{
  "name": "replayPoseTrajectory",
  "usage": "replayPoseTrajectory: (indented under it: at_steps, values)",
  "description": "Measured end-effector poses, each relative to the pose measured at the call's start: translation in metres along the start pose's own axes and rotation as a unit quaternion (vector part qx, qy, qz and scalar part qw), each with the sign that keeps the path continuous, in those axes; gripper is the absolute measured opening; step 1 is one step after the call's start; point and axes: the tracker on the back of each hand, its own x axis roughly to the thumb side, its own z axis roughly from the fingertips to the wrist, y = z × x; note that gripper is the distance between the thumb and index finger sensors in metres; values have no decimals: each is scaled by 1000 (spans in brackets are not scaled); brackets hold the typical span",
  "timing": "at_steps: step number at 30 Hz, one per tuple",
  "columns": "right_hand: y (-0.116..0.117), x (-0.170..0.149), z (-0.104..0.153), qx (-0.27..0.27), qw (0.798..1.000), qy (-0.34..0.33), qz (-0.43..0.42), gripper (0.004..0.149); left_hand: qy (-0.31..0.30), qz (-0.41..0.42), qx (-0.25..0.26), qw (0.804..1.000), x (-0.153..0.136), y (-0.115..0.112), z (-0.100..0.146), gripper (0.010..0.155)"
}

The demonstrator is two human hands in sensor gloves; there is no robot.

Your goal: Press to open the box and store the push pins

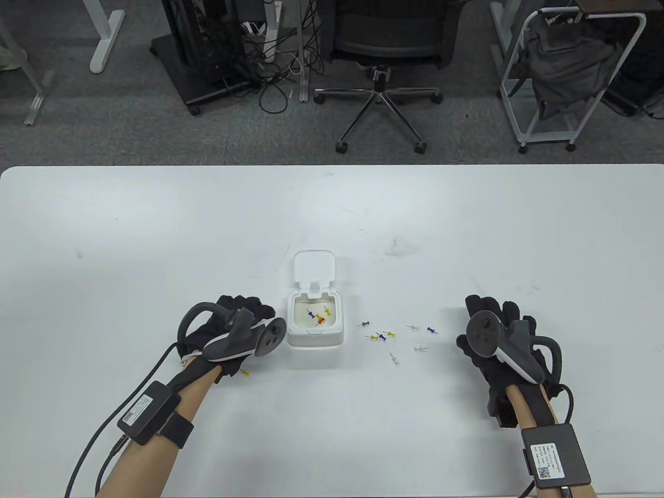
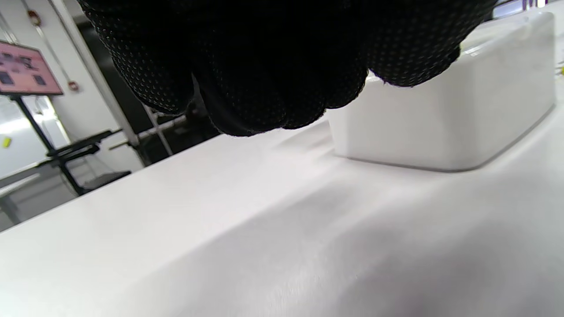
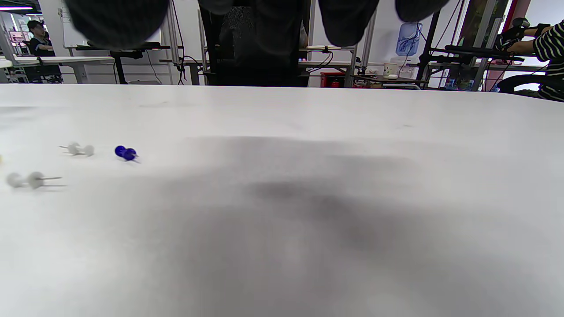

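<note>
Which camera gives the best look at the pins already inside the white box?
The table view: it looks straight down into the open white box, showing the pins inside. The left wrist view shows only the box's outer wall, no pins inside. The right wrist view misses the box entirely.

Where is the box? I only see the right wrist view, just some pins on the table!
Observer: The white box sits left of the loose pins, beside the left hand.
Operator: Is it open?
Observer: Yes, its lid is flipped up at the back.
Operator: Any pins inside?
Observer: A few coloured ones lie inside.
Operator: More pins that I can't see?
Observer: A yellow pin lies by the left wrist.
</note>
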Motion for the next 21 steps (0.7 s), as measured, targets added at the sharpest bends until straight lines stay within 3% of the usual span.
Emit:
replayPoseTrajectory:
  at_steps: [11,21]
  values:
    - [0,0,0,1,1000,0,0,73,-32,0,-9,999,1,-24,38,50]
    - [0,0,0,2,1000,0,0,73,-44,-14,-32,998,7,-40,47,50]
